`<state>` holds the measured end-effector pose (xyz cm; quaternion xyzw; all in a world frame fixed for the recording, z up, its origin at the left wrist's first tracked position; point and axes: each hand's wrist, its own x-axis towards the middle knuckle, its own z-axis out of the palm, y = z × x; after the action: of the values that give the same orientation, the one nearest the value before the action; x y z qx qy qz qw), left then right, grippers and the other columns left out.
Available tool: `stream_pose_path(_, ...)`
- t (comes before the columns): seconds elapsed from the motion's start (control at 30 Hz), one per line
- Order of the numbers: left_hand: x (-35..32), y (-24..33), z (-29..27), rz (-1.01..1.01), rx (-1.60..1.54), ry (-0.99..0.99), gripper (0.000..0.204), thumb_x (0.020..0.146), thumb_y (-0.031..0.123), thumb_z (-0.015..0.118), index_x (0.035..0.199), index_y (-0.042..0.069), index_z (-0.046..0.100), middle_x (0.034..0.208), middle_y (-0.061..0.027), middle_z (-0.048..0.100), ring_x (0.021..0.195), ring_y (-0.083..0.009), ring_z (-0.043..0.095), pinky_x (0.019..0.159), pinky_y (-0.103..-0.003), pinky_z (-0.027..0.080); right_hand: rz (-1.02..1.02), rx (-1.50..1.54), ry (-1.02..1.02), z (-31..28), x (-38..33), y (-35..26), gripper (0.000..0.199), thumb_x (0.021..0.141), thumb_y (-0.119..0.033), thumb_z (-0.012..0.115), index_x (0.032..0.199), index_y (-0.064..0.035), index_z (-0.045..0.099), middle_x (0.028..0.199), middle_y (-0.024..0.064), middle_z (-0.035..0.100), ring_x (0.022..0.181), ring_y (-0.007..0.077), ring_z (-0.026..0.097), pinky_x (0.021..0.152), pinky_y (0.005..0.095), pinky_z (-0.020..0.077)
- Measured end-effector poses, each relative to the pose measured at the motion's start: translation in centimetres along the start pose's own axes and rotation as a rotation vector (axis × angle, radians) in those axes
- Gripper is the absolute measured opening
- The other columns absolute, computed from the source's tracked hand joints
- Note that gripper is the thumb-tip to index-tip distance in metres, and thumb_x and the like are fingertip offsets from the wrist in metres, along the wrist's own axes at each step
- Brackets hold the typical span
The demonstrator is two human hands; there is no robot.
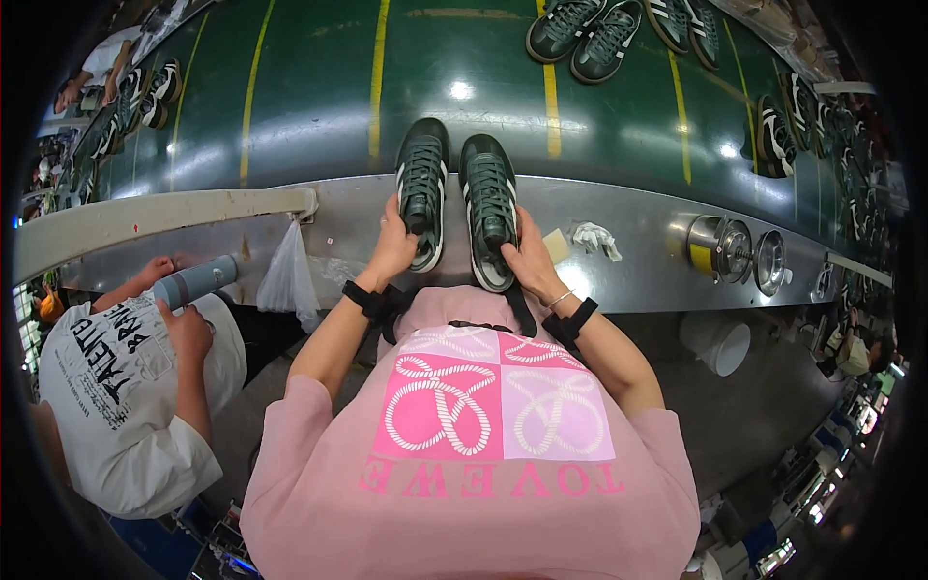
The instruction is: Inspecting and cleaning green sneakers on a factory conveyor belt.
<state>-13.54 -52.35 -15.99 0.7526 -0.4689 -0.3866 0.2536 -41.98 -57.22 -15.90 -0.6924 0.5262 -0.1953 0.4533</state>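
Two dark green sneakers with white stripes lie side by side, toes pointing away from me, half on the green conveyor belt [319,87] and half on its steel ledge [628,271]. My left hand [391,246] grips the heel of the left sneaker [422,184]. My right hand [530,259] grips the heel of the right sneaker [488,198]. Both wrists wear black straps, and my pink shirt fills the lower middle.
More dark sneakers [585,29] ride the belt at the back and right. A co-worker in a white shirt [126,387] at my left holds a grey cylinder [193,282]. A plastic bag [285,275], crumpled cloth [594,237] and metal cans [720,246] sit along the ledge.
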Motion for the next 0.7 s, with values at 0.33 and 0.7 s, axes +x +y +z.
stream_pose_path(0.33, -0.4, 9.1, -4.8, -0.261, -0.484, -0.294, 0.08, 0.093, 0.035, 0.067, 0.157, 0.012, 0.025, 0.102, -0.0053, 0.06, 0.084, -0.0099, 0.058, 0.069, -0.026, 0.046, 0.209, 0.284, -0.019, -3.9, 3.6, -5.0, 0.08, 0.091, -0.048, 0.067, 0.146, 0.0043, 0.04, 0.086, 0.0104, 0.058, 0.071, 0.0175, 0.056, 0.064, 0.0318, 0.048)
stream_pose_path(0.7, 0.8, 9.8, -6.0, -0.254, -0.647, -0.228, 0.079, 0.097, 0.055, 0.056, 0.153, 0.003, 0.032, 0.089, -0.0037, 0.058, 0.064, -0.008, 0.052, 0.055, -0.025, 0.043, 0.408, 0.413, -0.15, -6.9, 6.2, -9.6, 0.08, 0.093, -0.059, 0.056, 0.147, -0.0022, 0.039, 0.102, 0.0116, 0.061, 0.073, 0.0174, 0.061, 0.056, 0.0318, 0.0483)
